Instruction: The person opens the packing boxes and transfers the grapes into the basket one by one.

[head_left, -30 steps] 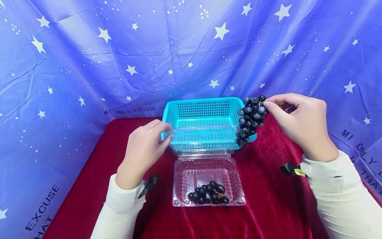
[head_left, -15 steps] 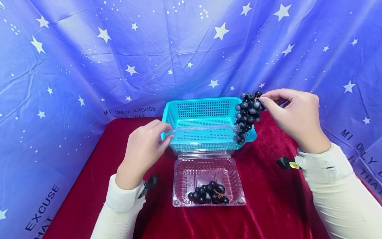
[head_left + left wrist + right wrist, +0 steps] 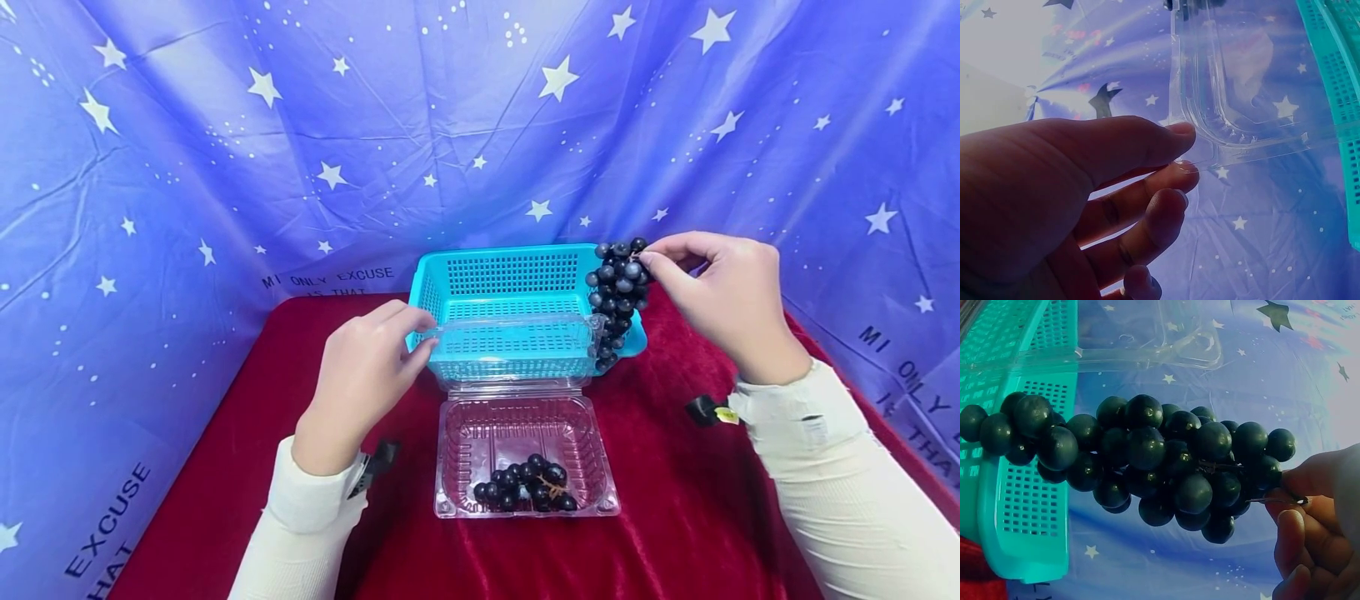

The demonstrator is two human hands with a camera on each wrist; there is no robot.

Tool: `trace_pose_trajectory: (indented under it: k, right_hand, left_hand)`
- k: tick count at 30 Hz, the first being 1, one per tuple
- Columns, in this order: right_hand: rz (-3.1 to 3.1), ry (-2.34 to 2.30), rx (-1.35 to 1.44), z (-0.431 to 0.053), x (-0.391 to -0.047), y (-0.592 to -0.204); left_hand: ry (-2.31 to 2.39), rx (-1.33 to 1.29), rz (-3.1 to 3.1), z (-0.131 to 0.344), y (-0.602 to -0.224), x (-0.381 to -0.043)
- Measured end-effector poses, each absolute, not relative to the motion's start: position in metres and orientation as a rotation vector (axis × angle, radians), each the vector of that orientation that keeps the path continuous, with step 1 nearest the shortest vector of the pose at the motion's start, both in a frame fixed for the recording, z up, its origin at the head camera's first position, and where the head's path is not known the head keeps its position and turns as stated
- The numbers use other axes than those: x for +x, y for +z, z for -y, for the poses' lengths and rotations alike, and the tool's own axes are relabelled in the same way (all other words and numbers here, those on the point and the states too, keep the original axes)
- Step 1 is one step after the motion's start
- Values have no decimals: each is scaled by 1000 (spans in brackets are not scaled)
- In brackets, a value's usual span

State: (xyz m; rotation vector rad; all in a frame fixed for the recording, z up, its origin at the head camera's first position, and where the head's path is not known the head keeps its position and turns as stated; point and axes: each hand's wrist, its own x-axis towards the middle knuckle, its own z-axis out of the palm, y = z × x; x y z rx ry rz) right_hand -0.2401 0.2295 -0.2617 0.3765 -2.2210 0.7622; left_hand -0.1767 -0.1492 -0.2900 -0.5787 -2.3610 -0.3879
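Observation:
My right hand (image 3: 723, 292) pinches the stem of a bunch of dark grapes (image 3: 618, 287), which hangs down at the right end of the turquoise basket (image 3: 510, 258). In the right wrist view the bunch (image 3: 1147, 456) stretches from the fingertips across the basket's rim. My left hand (image 3: 367, 367) pinches a corner of the clear plastic lid (image 3: 1210, 134) between thumb and forefinger. That lid stands raised in front of the basket, hinged to a clear plastic container (image 3: 480, 425). A smaller bunch of dark grapes (image 3: 528, 482) lies at the container's near side.
Dark red velvet cloth (image 3: 675, 500) covers the table. Behind and around it hangs a blue curtain (image 3: 420, 125) with white stars. The basket's right handle (image 3: 633, 340) juts out beneath the hanging grapes.
My right hand has moved left with the hanging grapes, bringing them further over the basket's right end. The left hand, lid and container have stayed in place.

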Motion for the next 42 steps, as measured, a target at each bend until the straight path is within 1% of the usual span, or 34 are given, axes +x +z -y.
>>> trace_pose_trajectory:
  k: [13,27,42]
  right_hand:
    - [2233,751,384,-219,-237,-255]
    - [2228,755,362,-225,-249,-254]
    - [2209,733,392,-221,-253,-248]
  left_hand:
    - [-383,-586,2360,149,-290,-177]
    - [-376,-590,2354,148,-290,-177]
    - [-372,-592,2348,149,-290,-177]
